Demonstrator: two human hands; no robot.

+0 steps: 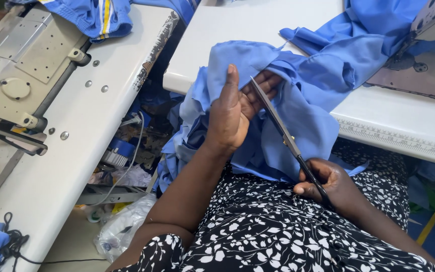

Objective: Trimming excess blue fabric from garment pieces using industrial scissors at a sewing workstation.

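My left hand [235,113] is raised over my lap, its fingers gripping a fold of blue fabric [303,116] that spills from the white table edge down onto my patterned dress. My right hand [325,184] grips the black handles of long scissors [278,121]. The blades point up and to the left, and their tip lies beside my left fingers against the cloth. Whether the blades are parted is hard to tell.
A white sewing table [258,30] with a ruler strip [404,141] stands ahead, and a sewing machine [429,30] sits at its far right. Another machine table [76,131] is on the left, with blue cloth [96,17] on it. Bags and clutter [122,166] fill the gap between.
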